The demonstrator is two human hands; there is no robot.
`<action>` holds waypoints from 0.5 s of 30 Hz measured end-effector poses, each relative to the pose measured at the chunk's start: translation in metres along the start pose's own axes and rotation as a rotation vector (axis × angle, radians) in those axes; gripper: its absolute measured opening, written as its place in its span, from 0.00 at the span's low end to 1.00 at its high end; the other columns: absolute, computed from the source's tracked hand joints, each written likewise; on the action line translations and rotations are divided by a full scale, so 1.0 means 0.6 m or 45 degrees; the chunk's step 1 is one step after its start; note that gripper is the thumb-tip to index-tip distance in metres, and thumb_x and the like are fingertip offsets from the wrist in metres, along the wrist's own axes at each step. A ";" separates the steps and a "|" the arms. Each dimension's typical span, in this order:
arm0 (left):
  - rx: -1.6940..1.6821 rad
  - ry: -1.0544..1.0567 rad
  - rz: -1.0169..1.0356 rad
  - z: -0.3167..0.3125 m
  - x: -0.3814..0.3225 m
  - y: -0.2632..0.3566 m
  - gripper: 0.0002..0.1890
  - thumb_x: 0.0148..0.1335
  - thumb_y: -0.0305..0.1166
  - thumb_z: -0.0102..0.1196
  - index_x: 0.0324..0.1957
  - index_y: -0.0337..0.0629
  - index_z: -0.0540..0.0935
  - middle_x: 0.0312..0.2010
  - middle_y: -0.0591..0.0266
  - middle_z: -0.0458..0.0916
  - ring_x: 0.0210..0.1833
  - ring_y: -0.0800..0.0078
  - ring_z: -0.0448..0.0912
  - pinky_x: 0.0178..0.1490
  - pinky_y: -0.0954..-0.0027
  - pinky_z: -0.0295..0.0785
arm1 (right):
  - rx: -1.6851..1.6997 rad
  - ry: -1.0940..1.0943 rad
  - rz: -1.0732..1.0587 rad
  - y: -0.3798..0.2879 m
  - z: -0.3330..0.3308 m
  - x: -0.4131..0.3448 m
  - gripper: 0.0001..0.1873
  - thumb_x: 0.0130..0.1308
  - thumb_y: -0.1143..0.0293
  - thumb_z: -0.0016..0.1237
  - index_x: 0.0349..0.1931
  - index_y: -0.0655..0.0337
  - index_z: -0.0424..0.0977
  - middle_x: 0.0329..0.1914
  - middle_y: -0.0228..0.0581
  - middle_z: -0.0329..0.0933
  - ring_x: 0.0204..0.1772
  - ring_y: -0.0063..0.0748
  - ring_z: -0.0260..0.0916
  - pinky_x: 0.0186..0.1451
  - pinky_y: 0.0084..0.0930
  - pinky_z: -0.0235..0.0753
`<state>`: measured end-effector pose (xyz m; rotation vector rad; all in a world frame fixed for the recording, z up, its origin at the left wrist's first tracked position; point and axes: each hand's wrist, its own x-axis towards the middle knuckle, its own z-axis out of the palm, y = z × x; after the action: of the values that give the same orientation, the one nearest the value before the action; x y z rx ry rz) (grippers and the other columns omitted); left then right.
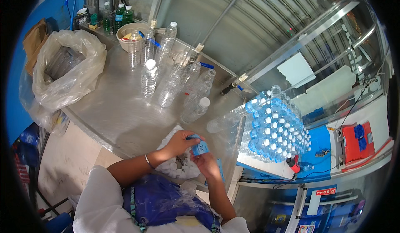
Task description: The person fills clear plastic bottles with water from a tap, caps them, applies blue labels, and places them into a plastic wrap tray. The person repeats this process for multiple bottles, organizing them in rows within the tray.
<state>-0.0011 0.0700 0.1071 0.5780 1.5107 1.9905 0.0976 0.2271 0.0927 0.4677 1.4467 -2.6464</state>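
Note:
A blue bottle label (200, 149) with white print is held between my two hands. My left hand (181, 143) pinches its upper end with thumb and fingers, and my right hand (204, 165) grips its lower edge. Below them lies a crumpled white bag (168, 170) with small whitish pieces I cannot make out. More blue label material (220, 170) shows partly behind my right forearm. Just beyond the hands stands a capped clear bottle (195, 110), and a clear bottle (220, 123) lies or leans to its right.
Several clear bottles (170, 90) stand on the steel counter (103, 108). A large plastic bag (70, 86) sits at left, beside a beige bucket (123, 34). Valved taps (197, 52) line the back. Many labelled bottles (275, 126) and a red heat gun (293, 164) are at right.

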 end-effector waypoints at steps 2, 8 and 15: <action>0.229 0.099 0.097 -0.021 -0.003 0.011 0.12 0.61 0.32 0.61 0.45 0.39 0.85 0.33 0.60 0.87 0.35 0.75 0.82 0.41 0.70 0.76 | -0.185 0.077 -0.180 -0.014 0.010 0.006 0.14 0.74 0.63 0.41 0.45 0.64 0.75 0.40 0.37 0.77 0.44 0.27 0.74 0.49 0.27 0.73; 0.722 0.092 0.190 -0.040 -0.001 0.034 0.17 0.53 0.38 0.68 0.40 0.37 0.85 0.30 0.49 0.84 0.33 0.63 0.83 0.39 0.65 0.74 | -1.157 0.081 -0.479 -0.058 0.050 0.044 0.08 0.68 0.72 0.52 0.44 0.64 0.75 0.35 0.31 0.78 0.36 0.19 0.74 0.41 0.17 0.72; 0.843 0.236 0.279 -0.070 0.012 0.074 0.25 0.51 0.41 0.68 0.48 0.36 0.80 0.39 0.48 0.80 0.42 0.53 0.80 0.46 0.60 0.73 | -0.922 0.204 -0.315 -0.094 0.068 0.069 0.02 0.66 0.78 0.51 0.38 0.64 0.74 0.33 0.29 0.77 0.31 0.15 0.69 0.35 0.14 0.68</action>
<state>-0.0414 0.0361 0.1386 0.8668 2.3292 1.7004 0.0366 0.2268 0.1461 0.4411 2.4779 -2.0301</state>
